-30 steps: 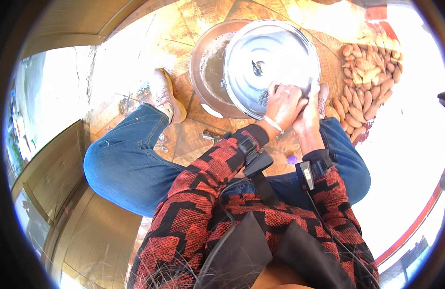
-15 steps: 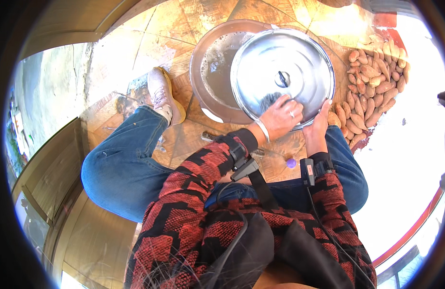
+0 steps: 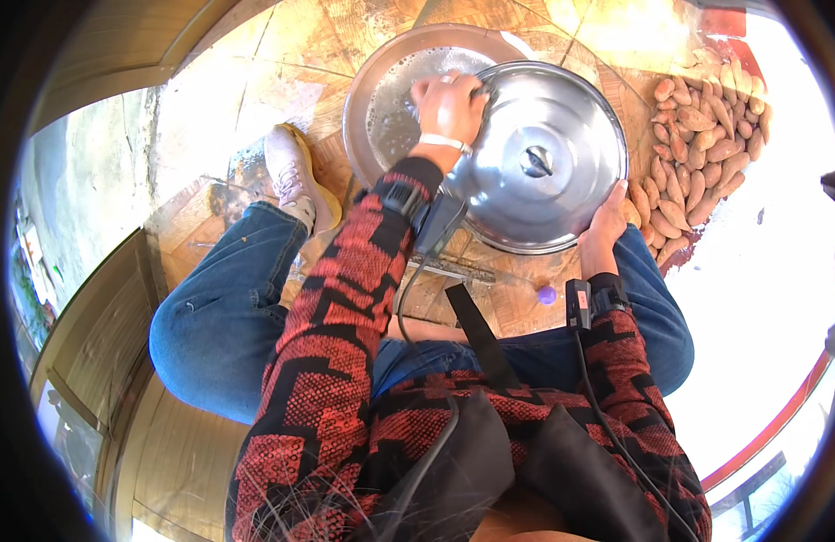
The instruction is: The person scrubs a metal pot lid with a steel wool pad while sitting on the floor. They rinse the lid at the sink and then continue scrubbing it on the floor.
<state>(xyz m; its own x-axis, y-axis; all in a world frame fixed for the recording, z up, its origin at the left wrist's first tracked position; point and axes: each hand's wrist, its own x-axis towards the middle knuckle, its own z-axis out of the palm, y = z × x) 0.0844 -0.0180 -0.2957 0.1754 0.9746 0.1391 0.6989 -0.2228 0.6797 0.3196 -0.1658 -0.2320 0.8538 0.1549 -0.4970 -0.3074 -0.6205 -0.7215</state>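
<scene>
Right hand [image 3: 605, 219] has the metal lid [image 3: 562, 113] pinched by its lower-right rim; from up here it overlaps the soapy basin [image 3: 356, 122]. Left hand [image 3: 449, 110] is kinda curled at the lid's upper-left edge, can't tell if it's gripping anything.

The basin [image 3: 355, 126] lies open at left — the lid [image 3: 562, 113] bars its right side

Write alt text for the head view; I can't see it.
The person's right hand grips the lower-right rim of a round metal lid, while the left hand is at its upper-left edge, above a brown basin of foamy water. Reddish-brown tubers lie heaped on the right, a purple round object on the tiled floor.
</scene>
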